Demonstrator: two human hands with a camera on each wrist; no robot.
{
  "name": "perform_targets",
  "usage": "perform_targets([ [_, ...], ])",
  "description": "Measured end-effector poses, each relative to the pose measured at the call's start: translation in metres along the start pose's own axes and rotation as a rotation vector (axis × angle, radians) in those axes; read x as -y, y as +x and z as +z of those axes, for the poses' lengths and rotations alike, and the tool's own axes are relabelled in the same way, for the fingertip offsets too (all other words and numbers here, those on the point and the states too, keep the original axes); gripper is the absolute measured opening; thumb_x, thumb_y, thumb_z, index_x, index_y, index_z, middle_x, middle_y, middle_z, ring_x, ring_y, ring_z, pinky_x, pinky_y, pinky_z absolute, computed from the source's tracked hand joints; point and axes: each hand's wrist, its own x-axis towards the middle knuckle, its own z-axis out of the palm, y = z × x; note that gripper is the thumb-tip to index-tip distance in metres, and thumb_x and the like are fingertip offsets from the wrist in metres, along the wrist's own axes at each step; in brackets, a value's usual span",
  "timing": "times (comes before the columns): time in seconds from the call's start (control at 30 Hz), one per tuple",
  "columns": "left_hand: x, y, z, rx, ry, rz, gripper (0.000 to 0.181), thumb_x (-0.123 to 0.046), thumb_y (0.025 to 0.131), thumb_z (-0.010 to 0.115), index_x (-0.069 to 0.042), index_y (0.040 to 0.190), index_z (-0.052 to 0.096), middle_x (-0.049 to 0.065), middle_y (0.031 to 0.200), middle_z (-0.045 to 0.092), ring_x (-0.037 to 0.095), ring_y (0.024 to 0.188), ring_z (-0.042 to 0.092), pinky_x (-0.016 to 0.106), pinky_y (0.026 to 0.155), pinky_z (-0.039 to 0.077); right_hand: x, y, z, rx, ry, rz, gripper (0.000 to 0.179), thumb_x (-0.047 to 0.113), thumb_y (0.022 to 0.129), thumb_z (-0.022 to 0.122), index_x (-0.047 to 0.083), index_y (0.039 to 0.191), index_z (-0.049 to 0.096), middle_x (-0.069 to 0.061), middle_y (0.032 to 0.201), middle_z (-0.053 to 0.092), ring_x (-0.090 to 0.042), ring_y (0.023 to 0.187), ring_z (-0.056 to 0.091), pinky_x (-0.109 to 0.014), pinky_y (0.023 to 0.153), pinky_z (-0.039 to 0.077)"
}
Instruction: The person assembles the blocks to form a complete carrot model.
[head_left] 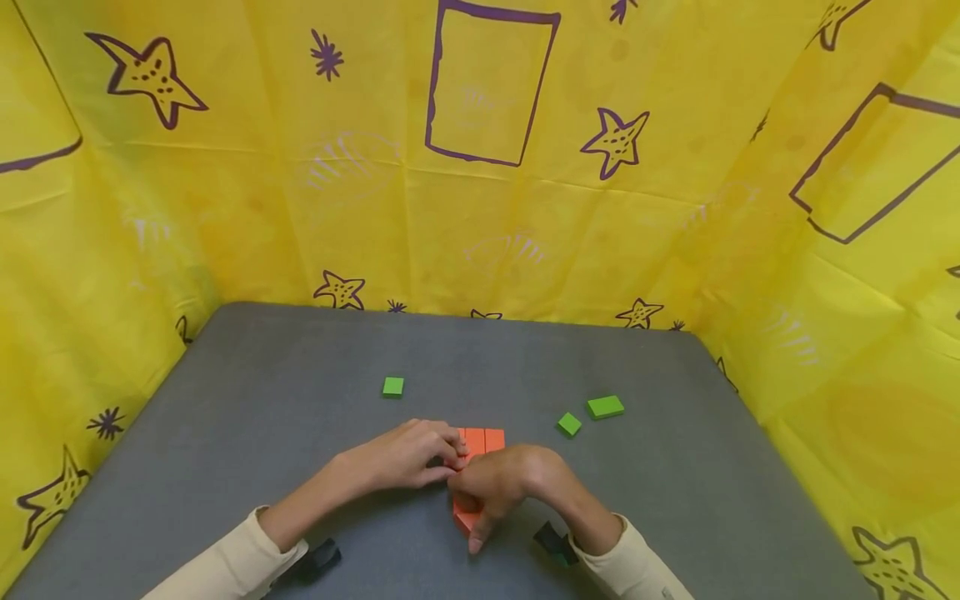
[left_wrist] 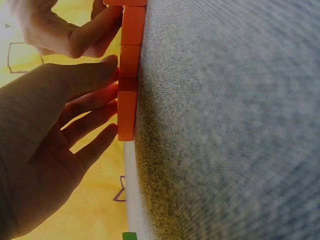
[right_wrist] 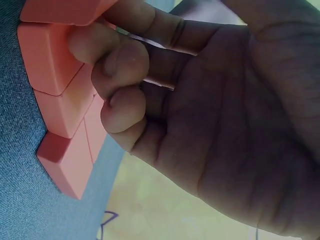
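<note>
Several orange blocks (head_left: pixel 475 441) lie pushed together in a flat group on the grey table, partly hidden under both hands. My left hand (head_left: pixel 420 454) comes in from the left, its thumb and long, fairly straight fingers touching the edge of the row (left_wrist: pixel 127 110). Over the near part of the group, my right hand (head_left: pixel 498 483) bends down with curled fingers (right_wrist: pixel 122 65) against the blocks. Its thumb points toward me beside the nearest orange block (head_left: pixel 465 521), which the index finger also meets. That block (right_wrist: pixel 65 11) stands slightly out of line with its neighbours.
A small green block (head_left: pixel 393 387) lies beyond my left hand. Off to the right are another small green block (head_left: pixel 569 425) and a longer green one (head_left: pixel 605 407). Yellow patterned cloth (head_left: pixel 480 233) walls the grey table (head_left: pixel 300 367) at the back and sides.
</note>
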Motion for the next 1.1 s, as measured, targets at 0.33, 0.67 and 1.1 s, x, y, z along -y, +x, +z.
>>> perform_targets([
  [0.33, 0.000, 0.001, 0.000, 0.001, -0.003, 0.012, 0.012, -0.012, 0.093, 0.078, -0.015, 0.102, 0.084, -0.004, 0.110, 0.077, 0.009, 0.104, 0.071, 0.034, 0.093, 0.060, 0.000, 0.001, 0.002, -0.008, -0.010, 0.013, 0.033, 0.032, 0.087, 0.086, 0.017, 0.086, 0.057, 0.012, 0.071, 0.048, -0.002, 0.061, 0.041, -0.016, 0.056, 0.034],
  [0.67, -0.002, 0.003, 0.001, -0.003, 0.015, 0.001, 0.005, -0.013, 0.092, 0.078, -0.016, 0.095, 0.081, -0.006, 0.105, 0.074, 0.008, 0.098, 0.066, 0.027, 0.087, 0.058, -0.013, -0.012, -0.009, -0.027, 0.166, 0.003, 0.025, 0.037, 0.097, 0.075, 0.017, 0.098, 0.060, 0.011, 0.078, 0.049, -0.003, 0.067, 0.045, -0.016, 0.064, 0.037],
  [1.1, -0.012, 0.000, -0.003, 0.056, 0.089, -0.003, 0.016, -0.024, 0.098, 0.075, -0.015, 0.109, 0.082, -0.006, 0.114, 0.076, 0.011, 0.112, 0.066, 0.030, 0.103, 0.056, -0.095, -0.087, -0.053, -0.362, 0.270, 0.206, 0.024, 0.034, 0.101, 0.069, 0.012, 0.098, 0.061, -0.003, 0.083, 0.061, -0.014, 0.070, 0.056, -0.029, 0.068, 0.047],
])
